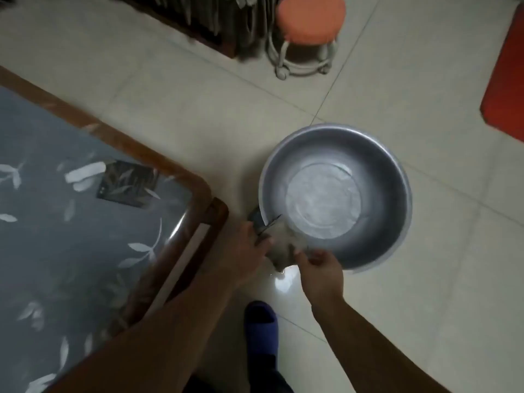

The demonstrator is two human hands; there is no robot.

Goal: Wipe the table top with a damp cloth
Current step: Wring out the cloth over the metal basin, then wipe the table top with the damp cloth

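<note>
A greyish-brown cloth is bunched between my two hands, just over the near rim of a metal basin that stands on the floor. My left hand grips the cloth's left end and my right hand grips its right end. The table is to the left, with a wooden frame and a grey leaf-patterned top under a glossy clear sheet. The basin's flat bottom looks pale and shiny, as if holding water.
A small wet patch glistens on the tiled floor under the cloth. My foot in a blue slipper stands below it. An orange-topped stool and dark furniture stand at the back. A red mat lies at far right.
</note>
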